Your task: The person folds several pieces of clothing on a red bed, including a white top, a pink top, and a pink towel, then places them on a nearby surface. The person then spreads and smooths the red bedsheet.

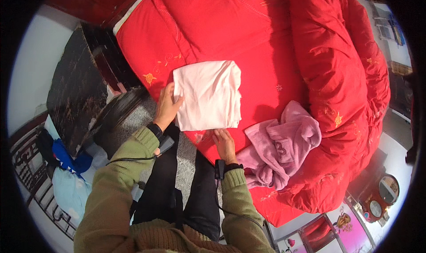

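Note:
A folded pale pinkish-white garment (pixel 208 96) lies flat on the red embroidered bedding (pixel 256 73), close to the bed's edge. At its left edge is my left hand (pixel 167 107), the thumb over the cloth and the fingers along the side; whether they pinch the fabric cannot be told. My right hand (pixel 225 145) rests on the bedding with its fingertips against the garment's near edge, the fingers slightly apart. To the right of that hand, a crumpled pink fleece garment (pixel 283 144) lies in a loose heap.
A bulky red quilt (pixel 336 96) is bunched along the bed's right side. Dark furniture (pixel 71 89) stands at the left, above a metal rack (pixel 40 183) and some blue cloth (pixel 71 158). Cables run from black wrist straps (pixel 219 169) along both sleeves.

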Demonstrator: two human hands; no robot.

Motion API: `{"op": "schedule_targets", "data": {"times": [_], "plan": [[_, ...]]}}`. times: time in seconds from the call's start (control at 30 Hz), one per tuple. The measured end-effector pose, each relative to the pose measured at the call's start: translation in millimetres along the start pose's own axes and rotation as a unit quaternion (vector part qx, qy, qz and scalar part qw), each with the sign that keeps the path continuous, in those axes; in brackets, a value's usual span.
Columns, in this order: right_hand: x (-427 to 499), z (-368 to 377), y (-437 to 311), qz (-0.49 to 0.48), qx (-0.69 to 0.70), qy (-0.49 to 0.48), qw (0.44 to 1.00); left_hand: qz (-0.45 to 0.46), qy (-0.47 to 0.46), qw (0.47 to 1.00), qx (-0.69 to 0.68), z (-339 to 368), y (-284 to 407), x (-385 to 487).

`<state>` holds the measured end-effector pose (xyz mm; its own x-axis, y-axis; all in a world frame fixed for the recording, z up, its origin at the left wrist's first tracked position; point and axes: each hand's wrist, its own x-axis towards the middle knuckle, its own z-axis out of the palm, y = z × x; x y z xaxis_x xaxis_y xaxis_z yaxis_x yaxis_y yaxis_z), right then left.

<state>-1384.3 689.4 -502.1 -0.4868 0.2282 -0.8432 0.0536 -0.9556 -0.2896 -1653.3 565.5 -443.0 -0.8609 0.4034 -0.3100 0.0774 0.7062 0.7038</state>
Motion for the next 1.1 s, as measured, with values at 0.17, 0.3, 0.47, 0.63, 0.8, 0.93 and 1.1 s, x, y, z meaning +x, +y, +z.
{"op": "schedule_targets", "data": {"times": [0.17, 0.3, 0.47, 0.63, 0.8, 0.93, 1.1], "plan": [[21.4, 35.5, 6.1, -0.047, 0.016, -0.063, 0.997, 0.208, -0.101, 0.973, -0.003, 24.6, 49.4, -27.2], [-4.4, 98.0, -27.9, -0.161, -0.146, -0.084, 0.973, 0.032, -0.113, 0.993, 0.002, 30.0, 69.8, -27.5], [-68.5, 200.6, -80.7, -0.18, -0.398, -0.204, 0.876, -0.175, -0.199, 0.772, -0.578, -34.3, 64.4, -24.0], [-115.7, 333.4, -68.5, -0.29, -0.551, -0.246, 0.743, -0.091, -0.136, 0.614, -0.772, -136.6, 86.0, -32.3], [-146.4, 484.8, -39.7, -0.385, -0.636, -0.326, 0.584, 0.08, 0.0, 0.617, -0.783, -267.4, 81.0, -4.4], [-151.0, 612.6, 12.1, -0.433, -0.627, -0.402, 0.507, 0.039, 0.088, 0.622, -0.777, -375.8, 48.5, 18.1], [-136.2, 729.8, 82.5, -0.517, -0.611, -0.454, 0.392, 0.205, 0.062, 0.481, -0.85, -463.5, -18.1, 59.2]]}}
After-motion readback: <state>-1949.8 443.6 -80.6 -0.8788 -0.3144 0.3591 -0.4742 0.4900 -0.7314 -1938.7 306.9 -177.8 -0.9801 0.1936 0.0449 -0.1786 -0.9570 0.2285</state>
